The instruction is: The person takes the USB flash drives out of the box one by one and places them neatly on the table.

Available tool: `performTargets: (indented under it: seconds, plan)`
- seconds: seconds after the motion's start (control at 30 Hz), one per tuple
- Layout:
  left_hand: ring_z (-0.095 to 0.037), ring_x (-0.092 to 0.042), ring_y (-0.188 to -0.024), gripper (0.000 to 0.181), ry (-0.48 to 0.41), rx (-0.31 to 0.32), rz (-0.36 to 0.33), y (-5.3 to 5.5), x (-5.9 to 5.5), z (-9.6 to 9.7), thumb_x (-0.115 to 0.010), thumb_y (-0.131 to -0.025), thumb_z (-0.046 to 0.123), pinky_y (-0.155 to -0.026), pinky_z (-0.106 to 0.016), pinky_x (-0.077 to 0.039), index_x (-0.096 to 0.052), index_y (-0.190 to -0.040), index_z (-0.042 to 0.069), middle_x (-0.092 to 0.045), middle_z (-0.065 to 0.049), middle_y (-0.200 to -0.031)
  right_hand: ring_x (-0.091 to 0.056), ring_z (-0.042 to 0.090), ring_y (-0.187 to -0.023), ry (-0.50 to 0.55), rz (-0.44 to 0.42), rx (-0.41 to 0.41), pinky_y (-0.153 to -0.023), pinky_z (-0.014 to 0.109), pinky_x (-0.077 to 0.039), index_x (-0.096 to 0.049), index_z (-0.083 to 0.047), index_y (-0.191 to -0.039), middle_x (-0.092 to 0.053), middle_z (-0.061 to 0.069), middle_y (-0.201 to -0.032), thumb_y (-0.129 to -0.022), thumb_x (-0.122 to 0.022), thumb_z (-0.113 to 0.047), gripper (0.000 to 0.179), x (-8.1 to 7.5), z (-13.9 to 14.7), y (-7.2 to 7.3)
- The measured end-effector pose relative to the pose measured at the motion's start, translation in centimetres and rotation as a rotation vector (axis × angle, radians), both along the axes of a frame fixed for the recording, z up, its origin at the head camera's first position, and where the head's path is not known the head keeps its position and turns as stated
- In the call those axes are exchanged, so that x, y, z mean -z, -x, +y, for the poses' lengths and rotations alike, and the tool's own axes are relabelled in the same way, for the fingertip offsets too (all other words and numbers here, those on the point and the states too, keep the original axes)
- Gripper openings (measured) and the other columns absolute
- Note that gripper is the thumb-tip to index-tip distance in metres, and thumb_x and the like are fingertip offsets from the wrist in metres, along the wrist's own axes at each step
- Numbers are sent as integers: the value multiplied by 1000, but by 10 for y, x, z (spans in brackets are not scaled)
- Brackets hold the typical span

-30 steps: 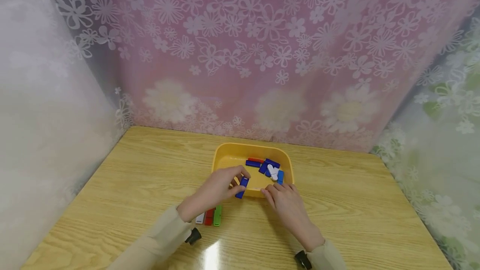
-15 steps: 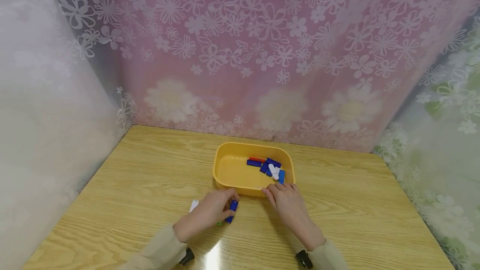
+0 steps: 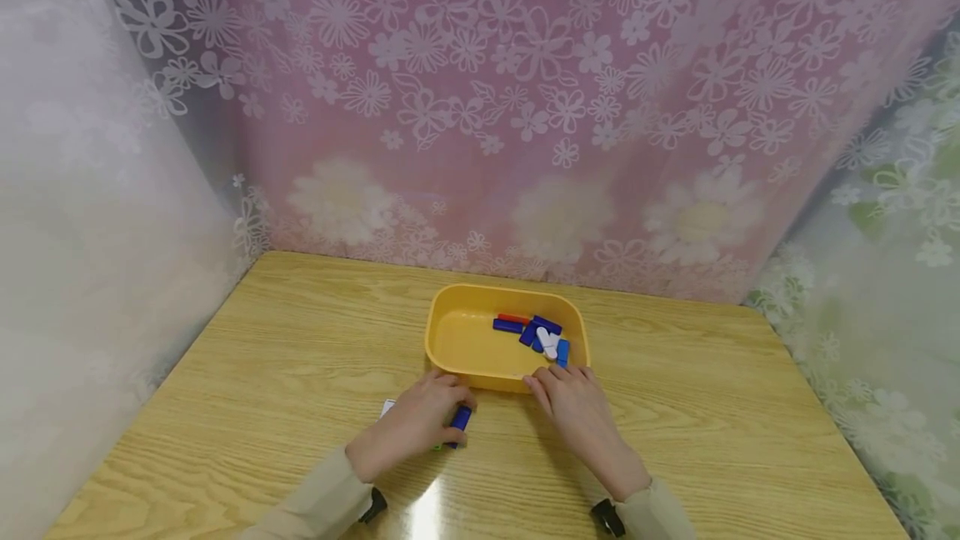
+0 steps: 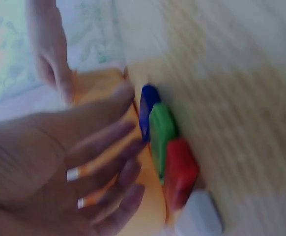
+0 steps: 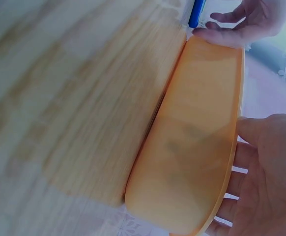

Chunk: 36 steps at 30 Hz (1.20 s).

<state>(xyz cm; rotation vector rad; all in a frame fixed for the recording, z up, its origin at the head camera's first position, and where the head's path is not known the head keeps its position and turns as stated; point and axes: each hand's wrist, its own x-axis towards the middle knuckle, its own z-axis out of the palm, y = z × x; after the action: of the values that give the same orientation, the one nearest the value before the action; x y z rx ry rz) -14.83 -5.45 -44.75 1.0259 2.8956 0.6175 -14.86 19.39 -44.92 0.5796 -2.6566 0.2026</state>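
Note:
In the head view, my left hand (image 3: 412,422) hovers around a small blue plastic block (image 3: 461,418) on the table. The left wrist view has the fingers spread and apart from that block, which stands in a row with a green block (image 4: 162,132), a red block (image 4: 180,172) and a white block (image 4: 200,216). In the head view my hand mostly hides this row. My right hand (image 3: 577,417) grips the near rim of a yellow plastic bin (image 3: 465,344), thumb outside and fingers over the edge, as the right wrist view confirms.
Inside the bin, toward its right side, lie several blue blocks (image 3: 508,326), a red piece (image 3: 513,318) and white pieces (image 3: 546,343). A floral pink curtain (image 3: 480,148) hangs behind the wooden table (image 3: 697,407), with pale curtains at both sides.
My left hand has carried the blue block from the bin's near rim down to the right end of the row, then loosened its fingers. My right hand has stayed on the rim.

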Motion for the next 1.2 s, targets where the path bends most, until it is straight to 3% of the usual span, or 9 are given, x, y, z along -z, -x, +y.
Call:
performTargets:
  seconds: [0.2, 0.57, 0.7, 0.83, 0.93, 1.2]
  plan:
    - [-22, -60, -115, 45, 44, 58, -29, 3, -2, -7, -91, -72, 32, -105, -45, -46, -75, -112, 17, -70, 3, -113, -64, 27, -78, -1, -11, 7, -74, 41, -47, -71, -14, -88, -68, -1, -81, -99, -66, -27, 19, 0, 0, -1]
    - [-19, -56, -104, 50, 14, 10, -22, -1, -1, -12, -89, -75, 38, -93, -43, -50, -71, -115, 15, -66, -1, -114, -63, 27, -78, -7, -28, 16, -73, 40, -46, -71, -13, -89, -68, 0, -81, -100, -64, -28, 20, -2, 0, 0]
    - [-18, -60, -104, 39, -42, 9, 25, 3, 0, -13, -84, -83, 35, -92, -40, -52, -72, -113, 13, -69, 1, -111, -63, 27, -77, -4, -22, 8, -73, 41, -46, -71, -13, -89, -68, 0, -81, -100, -65, -28, 20, -2, 0, 0]
    - [-11, -67, -89, 17, -148, -16, 61, 6, -4, -14, -74, -94, 27, -75, -26, -56, -75, -105, 14, -73, 3, -99, -63, 27, -77, -7, -18, 9, -73, 41, -47, -72, -13, -89, -68, 0, -81, -100, -65, -28, 19, -1, -1, 1]
    - [-6, -66, -77, 11, -216, -47, 65, 8, -10, -13, -70, -97, 24, -64, -19, -52, -76, -99, 15, -73, 5, -90, -63, 27, -77, -7, -19, 10, -74, 42, -47, -72, -13, -89, -68, 0, -81, -100, -65, -27, 19, -1, -1, 1]
    - [-6, -65, -76, 13, -274, -99, 117, 19, -28, -3, -66, -100, 25, -66, -21, -53, -75, -99, 15, -72, 5, -91, -64, 27, -77, -5, -20, 10, -74, 43, -48, -71, -13, -88, -68, 0, -81, -100, -65, -27, 20, -1, -1, 0]
